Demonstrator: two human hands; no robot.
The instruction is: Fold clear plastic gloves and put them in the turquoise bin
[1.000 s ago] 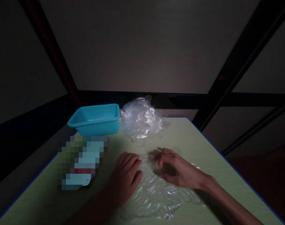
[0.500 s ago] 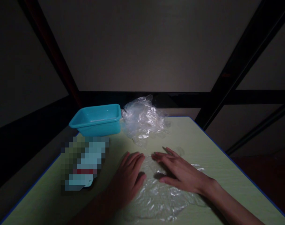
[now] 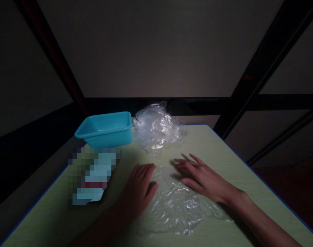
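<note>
"where are the hands?"
"the left hand (image 3: 139,190) lies at the edge of a clear, crinkled plastic film (image 3: 171,212); the right hand (image 3: 209,180) spreads its fingers over it."
"and farther back?"
"a turquoise rectangular plastic tub (image 3: 110,139), beside a crumpled clear plastic heap (image 3: 158,127)."

Turquoise basin (image 3: 108,137); pale green table (image 3: 207,147), blue edging.

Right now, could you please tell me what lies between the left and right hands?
A crinkled piece of clear plastic lies on the table between the left hand and the right hand, in the head view.
</note>
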